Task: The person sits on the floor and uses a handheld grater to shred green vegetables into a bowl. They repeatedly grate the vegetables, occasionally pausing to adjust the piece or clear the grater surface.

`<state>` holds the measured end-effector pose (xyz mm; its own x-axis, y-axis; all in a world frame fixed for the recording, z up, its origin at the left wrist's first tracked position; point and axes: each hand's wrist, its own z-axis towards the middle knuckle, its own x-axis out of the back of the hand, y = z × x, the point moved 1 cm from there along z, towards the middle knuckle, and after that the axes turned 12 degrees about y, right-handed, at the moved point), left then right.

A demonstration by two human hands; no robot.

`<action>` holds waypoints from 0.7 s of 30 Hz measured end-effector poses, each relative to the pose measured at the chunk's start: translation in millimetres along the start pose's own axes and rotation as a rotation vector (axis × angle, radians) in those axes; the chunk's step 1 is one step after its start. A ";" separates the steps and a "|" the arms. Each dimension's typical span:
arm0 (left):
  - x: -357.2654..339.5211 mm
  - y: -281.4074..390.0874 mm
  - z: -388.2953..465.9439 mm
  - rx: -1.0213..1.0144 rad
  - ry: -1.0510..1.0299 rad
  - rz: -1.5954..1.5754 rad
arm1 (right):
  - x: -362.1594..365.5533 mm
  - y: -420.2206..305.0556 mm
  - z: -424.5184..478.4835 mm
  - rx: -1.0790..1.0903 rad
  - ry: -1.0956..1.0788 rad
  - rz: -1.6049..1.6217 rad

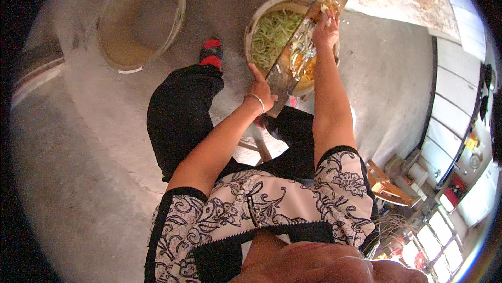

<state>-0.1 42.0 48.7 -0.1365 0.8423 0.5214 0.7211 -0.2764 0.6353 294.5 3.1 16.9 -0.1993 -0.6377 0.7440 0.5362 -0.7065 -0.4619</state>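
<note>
A long flat wooden board (280, 83), perhaps a slicer or grater, lies slanted across a round basin (251, 28). Pale green shreds (272, 37) fill the basin's left side, and orange shreds (308, 77) show at its lower right. With fingers around the board's near edge, my left hand (261, 90), a bracelet at its wrist, holds it steady. Near the board's far end, my right hand (326, 32) presses on a small pale piece of vegetable, its fingers partly hiding it. White and green shreds cling to the middle of the board.
A large empty-looking tub (178, 20) stands on the concrete floor (90, 134) at the upper left. Beneath me are parts of a stool (261, 145). A wooden chair or stool (392, 192) stands at the lower right, near white cabinets (447, 110). A pale ledge (411, 0) is at the upper right.
</note>
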 end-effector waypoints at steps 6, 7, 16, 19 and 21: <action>2.9 3.1 4.7 0.084 -0.130 -0.152 | 27.9 -38.4 -37.8 -0.247 -0.067 0.075; -2.8 1.0 4.7 0.069 -0.117 -0.161 | 39.2 -50.9 -50.8 -0.293 -0.080 0.178; -6.6 -5.5 6.0 0.050 -0.138 -0.072 | 16.1 -36.6 -28.3 -0.230 -0.146 -0.204; 6.8 3.8 -2.1 0.051 -0.065 -0.063 | 4.8 -30.6 -1.2 -0.258 -0.209 -0.282; -1.1 1.5 2.8 0.044 -0.093 -0.019 | -1.8 -28.3 11.1 -0.235 -0.218 -0.297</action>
<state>3.0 42.0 47.6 -0.0885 0.8872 0.4529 0.7485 -0.2407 0.6179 288.8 27.7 34.0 -0.1250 -0.3346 0.9340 0.2759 -0.9160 -0.2912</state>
